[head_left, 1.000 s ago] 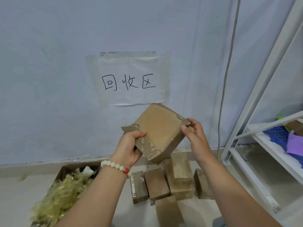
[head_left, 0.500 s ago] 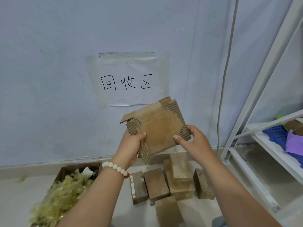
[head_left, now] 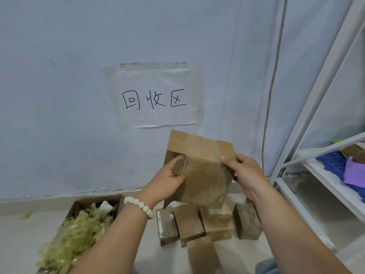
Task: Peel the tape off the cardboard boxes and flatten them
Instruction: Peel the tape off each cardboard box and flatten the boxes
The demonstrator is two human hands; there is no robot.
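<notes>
I hold a brown cardboard box (head_left: 201, 165) up in front of the wall, between both hands. A strip of glossy tape (head_left: 199, 149) runs across its top face and down the near face. My left hand (head_left: 167, 178) grips the box's left edge, where torn corrugated card shows. At the box's right edge my right hand (head_left: 245, 173) grips it, thumb on the near face. Below, several taped small boxes (head_left: 189, 224) lie on the floor.
An open carton (head_left: 79, 204) full of crumpled yellowish tape (head_left: 73, 240) stands on the floor at lower left. A white metal shelf rack (head_left: 316, 175) with blue and purple items stands at right. A cable (head_left: 272, 95) hangs down the wall beside a paper sign (head_left: 156, 97).
The box has been turned in my hands: the torn corrugated face rotated toward me and down, and a taped face has come up on top. Both hands shifted their grip with it.
</notes>
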